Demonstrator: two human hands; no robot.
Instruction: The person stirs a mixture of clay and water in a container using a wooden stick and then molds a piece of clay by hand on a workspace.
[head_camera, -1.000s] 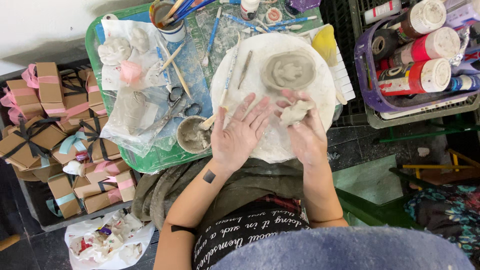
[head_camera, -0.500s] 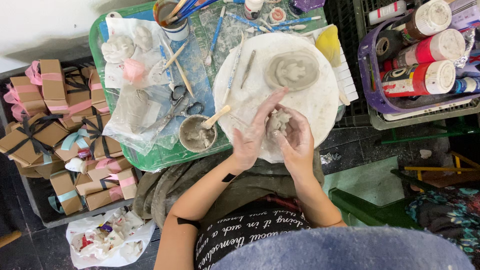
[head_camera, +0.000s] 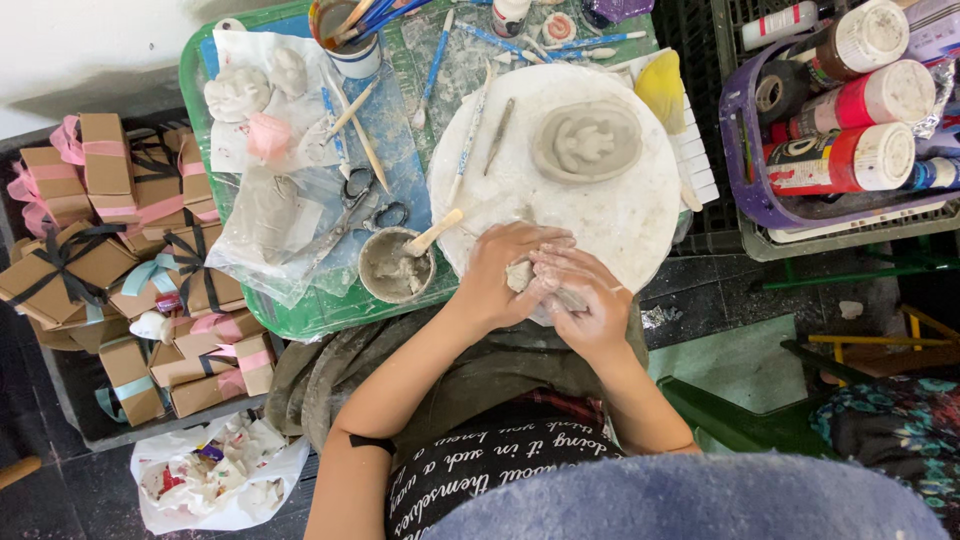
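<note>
A purple plastic basket (head_camera: 742, 150) of red-labelled paint bottles (head_camera: 845, 158) stands right of the green tray (head_camera: 200, 150). Brown cardboard gift boxes tied with ribbon (head_camera: 110, 250) crowd its left; a yellow sponge (head_camera: 662, 90) lies beside the bottles' basket.

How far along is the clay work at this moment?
Done: an oval clay piece with a pressed relief lies on the round white board. In hand: the left hand and right hand squeeze a small clay lump together. Left: that lump has no shape yet.
</note>
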